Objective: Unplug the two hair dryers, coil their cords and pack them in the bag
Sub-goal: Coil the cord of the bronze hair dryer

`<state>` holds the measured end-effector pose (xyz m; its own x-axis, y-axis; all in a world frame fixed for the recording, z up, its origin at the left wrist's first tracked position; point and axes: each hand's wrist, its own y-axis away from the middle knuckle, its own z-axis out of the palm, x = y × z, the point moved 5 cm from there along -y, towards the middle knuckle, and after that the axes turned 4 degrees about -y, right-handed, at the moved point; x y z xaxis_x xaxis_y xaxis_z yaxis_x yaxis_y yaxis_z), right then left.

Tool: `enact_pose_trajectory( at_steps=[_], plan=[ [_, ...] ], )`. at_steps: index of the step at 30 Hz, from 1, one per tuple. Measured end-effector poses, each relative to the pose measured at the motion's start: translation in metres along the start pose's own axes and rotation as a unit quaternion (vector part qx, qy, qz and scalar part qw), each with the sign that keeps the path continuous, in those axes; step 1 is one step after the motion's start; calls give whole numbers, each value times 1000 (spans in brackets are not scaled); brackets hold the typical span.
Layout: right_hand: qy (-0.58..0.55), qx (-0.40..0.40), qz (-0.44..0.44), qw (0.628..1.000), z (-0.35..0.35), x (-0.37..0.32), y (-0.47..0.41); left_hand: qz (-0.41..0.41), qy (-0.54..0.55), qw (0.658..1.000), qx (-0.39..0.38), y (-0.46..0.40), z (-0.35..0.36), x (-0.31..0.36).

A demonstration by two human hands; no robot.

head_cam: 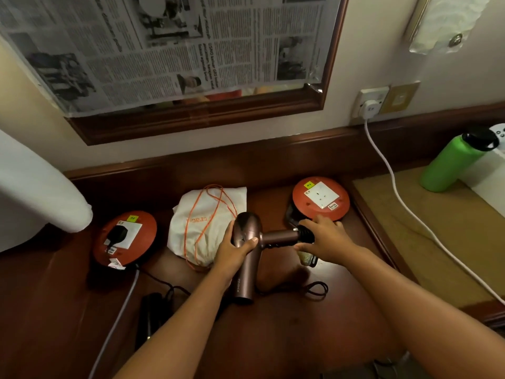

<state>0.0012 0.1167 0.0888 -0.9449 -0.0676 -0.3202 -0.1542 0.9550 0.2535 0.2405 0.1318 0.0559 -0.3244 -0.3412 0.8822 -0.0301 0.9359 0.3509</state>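
On the bench (287, 337) in front of you, the bag (202, 222) lies between two socket reels: one (124, 240) to its left with a plug in it, one (321, 199) to its right. The hair dryer (250, 250) sits just right of the bag, in your left hand (235, 250), with your right hand (322, 239) at its far end. A second dryer (149, 315) lies nearer you, below the left reel

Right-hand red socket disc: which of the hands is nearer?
Right. The right hand sits at the near edge of the empty red socket disc, gripping the dryer's black cord end. The left hand grips the brown hair dryer, farther left, beside the white bag.
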Motion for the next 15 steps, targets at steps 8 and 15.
enact_pose_trajectory(
  at_steps=[8, 15],
  plan=[
    [-10, -49, 41, 998, 25, 24, -25, -23, 8, 999, -33, -37, 25, -24],
    [-10, -57, 62, 996, 32, 34, -48, -42, 2, 998, -39, -69, 34, -33]
  ],
)
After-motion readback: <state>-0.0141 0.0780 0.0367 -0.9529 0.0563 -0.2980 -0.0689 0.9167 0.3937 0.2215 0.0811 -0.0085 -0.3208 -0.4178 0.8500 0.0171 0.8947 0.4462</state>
